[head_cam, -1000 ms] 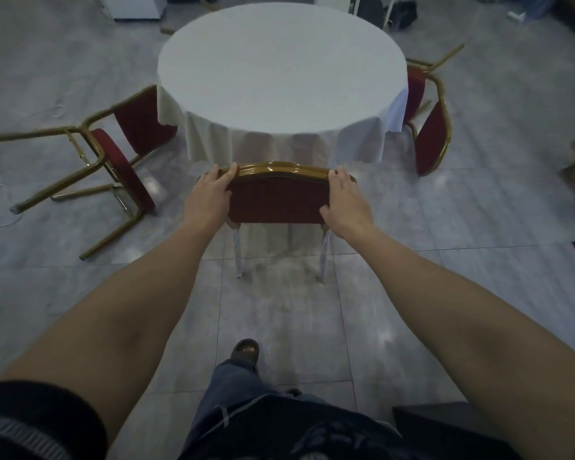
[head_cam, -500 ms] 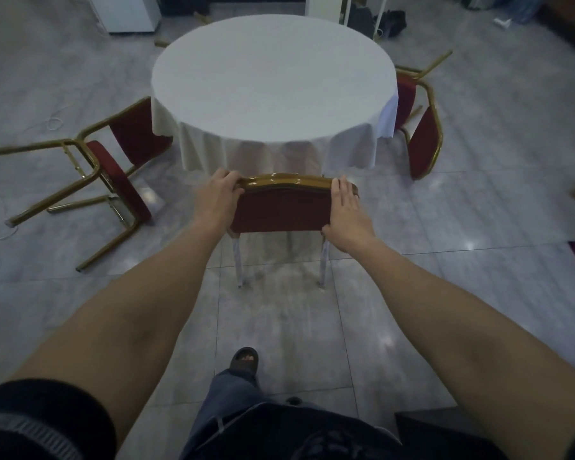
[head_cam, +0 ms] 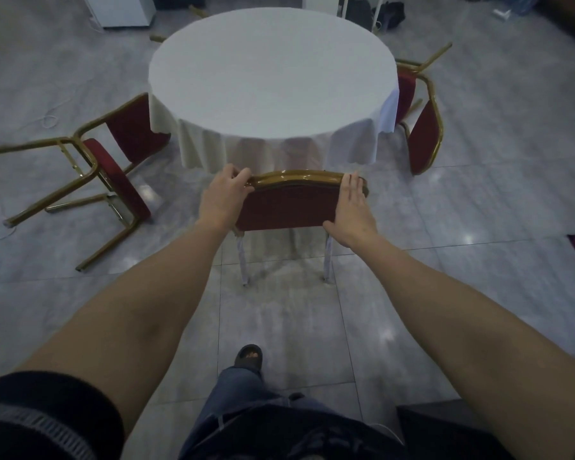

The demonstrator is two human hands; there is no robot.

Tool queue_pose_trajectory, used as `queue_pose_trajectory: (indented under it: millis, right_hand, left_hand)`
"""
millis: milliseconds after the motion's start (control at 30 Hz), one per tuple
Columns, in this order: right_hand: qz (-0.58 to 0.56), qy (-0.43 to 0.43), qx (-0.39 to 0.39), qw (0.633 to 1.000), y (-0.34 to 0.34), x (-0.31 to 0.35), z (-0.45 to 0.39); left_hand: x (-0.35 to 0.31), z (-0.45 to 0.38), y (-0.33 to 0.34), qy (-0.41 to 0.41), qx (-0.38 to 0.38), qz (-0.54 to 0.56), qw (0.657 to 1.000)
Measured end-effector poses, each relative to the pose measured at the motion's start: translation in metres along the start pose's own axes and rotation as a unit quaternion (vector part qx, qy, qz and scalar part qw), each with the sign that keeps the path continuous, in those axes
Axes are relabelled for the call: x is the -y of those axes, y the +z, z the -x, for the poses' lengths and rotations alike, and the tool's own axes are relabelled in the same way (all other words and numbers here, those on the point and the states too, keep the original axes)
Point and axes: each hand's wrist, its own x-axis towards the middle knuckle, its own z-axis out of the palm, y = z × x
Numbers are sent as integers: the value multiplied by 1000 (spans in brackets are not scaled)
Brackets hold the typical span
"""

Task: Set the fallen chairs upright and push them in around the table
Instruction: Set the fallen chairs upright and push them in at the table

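An upright chair point(head_cam: 289, 207) with a red back and gold frame stands right in front of me, its back facing me and its seat hidden under the white cloth of the round table point(head_cam: 273, 71). My left hand point(head_cam: 224, 197) is curled over the left top corner of the chair back. At the right edge of the back, my right hand point(head_cam: 351, 210) lies flat with straight fingers. One fallen chair point(head_cam: 113, 167) lies on its side left of the table, legs pointing left. Another fallen chair point(head_cam: 424, 134) lies tipped at the table's right.
Gold chair parts point(head_cam: 193, 9) show behind the table's far left edge. A white cabinet point(head_cam: 120, 9) and dark bags point(head_cam: 389, 13) stand at the back. A thin cable point(head_cam: 50, 119) trails over the left floor. A dark box point(head_cam: 445, 426) sits by my right side.
My right hand's fingers have gone from curled over the top rail to flat on the chair back. My left hand keeps its grip. The chair has stayed at the table's cloth.
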Motion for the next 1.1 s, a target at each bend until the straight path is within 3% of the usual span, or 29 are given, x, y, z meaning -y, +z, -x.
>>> queue_pose_trajectory:
  millis: [300, 600, 900, 1100]
  right_hand:
    - [-2, 5, -20, 1000, 7, 7, 3]
    - [26, -23, -104, 994, -20, -24, -18]
    - [112, 90, -27, 989, -92, -117, -85]
    - [120, 156, -12, 980, -138, -214, -139]
  left_hand:
    - [26, -13, -8, 90, 52, -26, 994]
    - [11, -75, -21, 174, 106, -2, 979]
    - [-86, -188, 12, 245, 216, -87, 941]
    - [-185, -277, 53, 284, 218, -179, 917]
